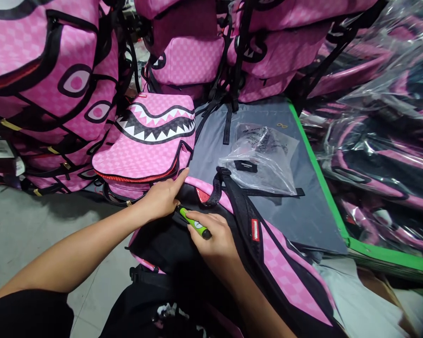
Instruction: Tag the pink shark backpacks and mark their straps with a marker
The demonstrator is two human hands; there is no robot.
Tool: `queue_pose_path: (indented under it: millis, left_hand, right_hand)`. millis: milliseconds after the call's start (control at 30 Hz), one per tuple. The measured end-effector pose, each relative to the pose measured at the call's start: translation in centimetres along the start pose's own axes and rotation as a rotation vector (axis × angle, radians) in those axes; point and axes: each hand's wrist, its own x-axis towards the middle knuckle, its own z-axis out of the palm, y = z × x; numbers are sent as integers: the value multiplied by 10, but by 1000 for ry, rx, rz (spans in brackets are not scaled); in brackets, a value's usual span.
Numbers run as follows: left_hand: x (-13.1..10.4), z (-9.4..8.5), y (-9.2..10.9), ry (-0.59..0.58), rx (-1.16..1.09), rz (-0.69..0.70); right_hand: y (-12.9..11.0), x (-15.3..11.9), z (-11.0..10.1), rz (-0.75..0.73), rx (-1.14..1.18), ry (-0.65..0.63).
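Note:
A backpack [183,253] with a black back panel and pink checkered straps lies in front of me, partly on my lap. My left hand [164,196] grips its upper edge, the index finger stretched along the pink piping. In my right hand [213,234] is a green marker [195,224] with black ends, its far end touching the black fabric by my left fingertips. Just beyond my left hand stands the bag's pink front part, printed with a shark mouth [158,124]. A black shoulder strap [245,216] with a red label runs along the right side.
A grey board [211,155] with green edging [312,159] carries a clear plastic bag [264,159] holding a black tag. Pink backpacks [77,84] are stacked at the left and back. Plastic-wrapped bags [380,159] pile up on the right. Tiled floor [91,286] shows lower left.

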Motion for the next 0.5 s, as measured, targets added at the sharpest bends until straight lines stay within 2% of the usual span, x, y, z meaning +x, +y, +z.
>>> queue_pose_path:
  millis: [167,400,500]
  left_hand:
    - [0,0,1,-4,4,-8]
    - [1,4,-1,19,39,-1]
    - [1,4,-2,9,57,-4]
  right_hand:
    - [1,2,-1,5,35,-49]
    - [1,-1,-4,26,-16,-29]
    - [0,-3,-4,41,-55,26]
